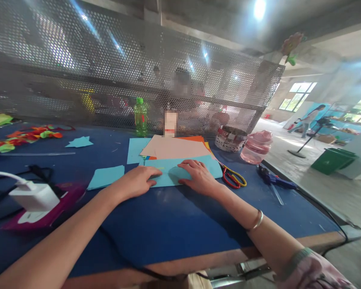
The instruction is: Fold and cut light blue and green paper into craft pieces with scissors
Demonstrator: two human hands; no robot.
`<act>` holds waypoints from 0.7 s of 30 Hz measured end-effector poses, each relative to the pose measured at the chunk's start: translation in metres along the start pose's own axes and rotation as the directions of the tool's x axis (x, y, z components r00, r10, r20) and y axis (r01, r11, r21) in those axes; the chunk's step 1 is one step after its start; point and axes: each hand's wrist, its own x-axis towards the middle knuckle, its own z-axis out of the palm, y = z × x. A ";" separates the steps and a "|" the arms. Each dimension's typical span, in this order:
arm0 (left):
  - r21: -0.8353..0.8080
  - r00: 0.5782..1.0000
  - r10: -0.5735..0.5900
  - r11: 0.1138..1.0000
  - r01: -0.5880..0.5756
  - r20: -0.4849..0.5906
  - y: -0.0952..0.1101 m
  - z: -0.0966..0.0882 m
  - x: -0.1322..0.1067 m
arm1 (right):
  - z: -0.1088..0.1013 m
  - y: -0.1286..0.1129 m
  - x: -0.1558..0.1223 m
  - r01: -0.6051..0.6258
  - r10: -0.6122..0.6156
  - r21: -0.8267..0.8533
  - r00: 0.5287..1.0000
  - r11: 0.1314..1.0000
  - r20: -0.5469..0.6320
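Note:
A light blue paper sheet lies folded on the blue table, in front of a stack of pink and orange sheets. My left hand rests on the sheet's left part, fingers drawn together and pressing down on the paper. My right hand lies flat on its right part with the fingers stretched out. Both hands touch the same sheet.
Red-handled scissors and a blue glue gun lie to the right. A pink bottle, a patterned bowl and a green bottle stand before a perforated metal screen. Loose blue pieces, a white charger, cables lie left.

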 end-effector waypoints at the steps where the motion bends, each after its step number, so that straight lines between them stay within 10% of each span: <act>1: -0.001 1.000 -0.010 1.000 0.010 -0.004 -0.001 -0.001 0.000 | 0.000 0.000 0.000 -0.006 0.006 -0.003 1.000 1.000 0.005; 21: -0.003 0.990 -0.068 0.998 0.068 -0.123 0.004 0.014 0.003 | 0.008 -0.007 0.002 -0.023 0.024 -0.008 0.997 1.000 0.070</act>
